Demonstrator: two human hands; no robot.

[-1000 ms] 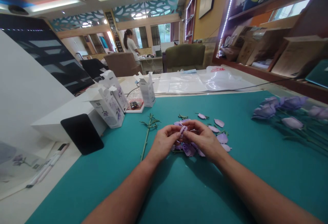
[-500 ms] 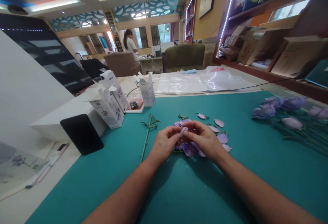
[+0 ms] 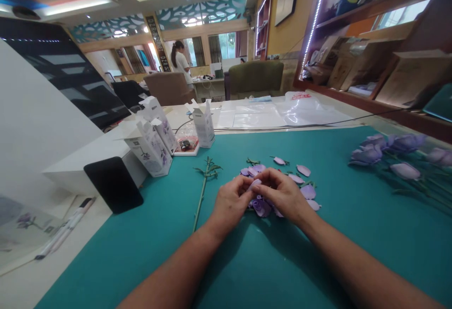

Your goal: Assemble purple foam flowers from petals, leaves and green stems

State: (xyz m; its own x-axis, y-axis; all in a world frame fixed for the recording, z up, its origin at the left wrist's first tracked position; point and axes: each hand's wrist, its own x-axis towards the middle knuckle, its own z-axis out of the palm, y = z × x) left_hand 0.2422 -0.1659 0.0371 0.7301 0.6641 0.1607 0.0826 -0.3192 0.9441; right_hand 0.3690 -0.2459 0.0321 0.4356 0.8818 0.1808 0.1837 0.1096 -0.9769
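Between my fingertips is a small pale purple petal piece [image 3: 254,184], pinched from both sides. My left hand [image 3: 231,200] is closed on its left edge, and my right hand [image 3: 284,193] is closed on its right. Beneath and around the hands lie loose purple petals [image 3: 261,207], partly hidden by the fingers. Several more petals [image 3: 308,191] are spread to the right of my right hand. A green leafy stem [image 3: 203,189] lies on the mat left of my left hand.
A green mat [image 3: 148,252] covers the table. Purple artificial roses [image 3: 369,153] lie at the right. White boxes [image 3: 150,151], a dark tablet-like panel [image 3: 113,184] and pens [image 3: 67,226] are at the left. Clear plastic bags [image 3: 303,109] lie behind. A person [image 3: 181,61] stands far back.
The petal piece has turned between my fingers and now shows a broader face. My left hand has shifted slightly to the right; the things on the mat stay put.
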